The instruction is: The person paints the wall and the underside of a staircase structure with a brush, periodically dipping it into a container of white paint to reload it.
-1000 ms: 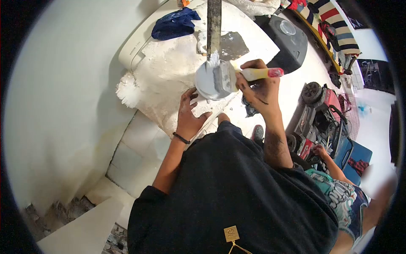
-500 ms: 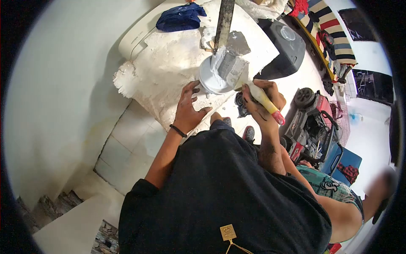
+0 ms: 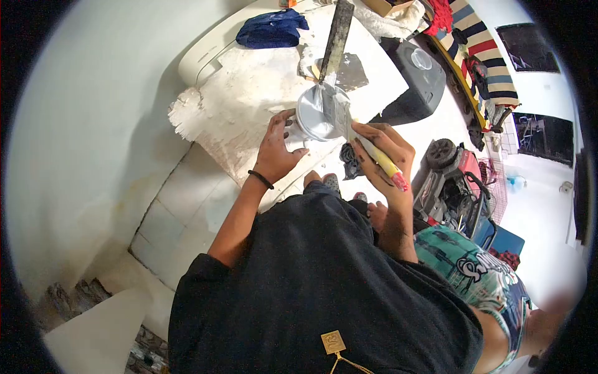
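Note:
A white tub (image 3: pixel 301 124) of pale grey paste stands at the near edge of a paste-stained white board (image 3: pixel 249 87). My left hand (image 3: pixel 277 146) curves beside the tub, fingertips at its left wall, thumb spread away. In my right hand (image 3: pixel 389 159) is a putty knife (image 3: pixel 387 167) with a yellow handle and red end. Its paste-smeared blade is angled down over the right side of the tub's mouth, partly inside. A long flat stick (image 3: pixel 336 40), dark and paste-crusted, leans up out of the tub toward the far side.
Dark blue cloth (image 3: pixel 271 28) lies at the board's far left. A dark grey case (image 3: pixel 411 81) stands to the right. Beyond it are a striped couch (image 3: pixel 479 37) and a red-and-black wheeled machine (image 3: pixel 458 181). Another person in a green patterned garment (image 3: pixel 461 262) is close on my right.
My right hand has turned the putty knife, bringing its blade down and left into the tub's mouth. My left hand stays beside the tub. The other person has shifted closer at lower right.

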The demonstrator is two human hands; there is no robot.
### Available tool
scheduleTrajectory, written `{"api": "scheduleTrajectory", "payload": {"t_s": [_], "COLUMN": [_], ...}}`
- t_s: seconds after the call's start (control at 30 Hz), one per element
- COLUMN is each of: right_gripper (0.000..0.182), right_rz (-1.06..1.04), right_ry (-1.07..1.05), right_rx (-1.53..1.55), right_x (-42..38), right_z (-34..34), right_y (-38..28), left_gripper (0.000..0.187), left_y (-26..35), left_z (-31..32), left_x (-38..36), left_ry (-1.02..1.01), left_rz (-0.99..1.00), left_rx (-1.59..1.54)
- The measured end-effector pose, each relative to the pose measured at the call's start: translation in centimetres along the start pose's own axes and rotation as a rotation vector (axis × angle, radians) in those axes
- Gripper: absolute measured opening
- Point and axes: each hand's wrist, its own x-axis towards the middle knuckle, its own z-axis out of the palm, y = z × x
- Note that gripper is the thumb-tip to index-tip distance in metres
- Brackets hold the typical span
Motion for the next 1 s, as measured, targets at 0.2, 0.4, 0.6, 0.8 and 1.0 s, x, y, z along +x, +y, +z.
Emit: {"api": "scheduleTrajectory", "payload": {"t_s": [0.2, 0.4, 0.6, 0.8, 1.0], "right_gripper": [0.027, 0.021, 0.017, 0.021, 0.024], "right_rz": [0.016, -0.177, -0.049, 0.008, 0.010], "right_ry": [-0.204, -0.375, -0.034, 0.116, 0.269], "right_rx": [0.001, -0.092, 0.008, -0.029, -0.028], "right_x": [1.9, 5.0, 3.4, 1.1, -1.6], "right_z": [-2.6, -2.3, -2.2, 0.2, 2.2], "right_y": [-1.7, -0.8, -1.0, 0.1, 0.4], "left_gripper": [0.078, 0.080, 0.083, 0.080, 0.081], "left_y": [-0.4, -0.1, 0.2, 0.5, 0.6], "left_z": [-0.1, 0.0, -0.1, 0.1, 0.4], "left_x": [0.3, 0.2, -0.8, -1.3, -1.8], "left_ry": [-0.003, -0.010, -0.007, 0.004, 0.016], "left_rz": [0.025, -0.023, -0.029, -0.009, 0.051], "left_rx": [0.008, -0.007, -0.009, 0.042, 0.035]}}
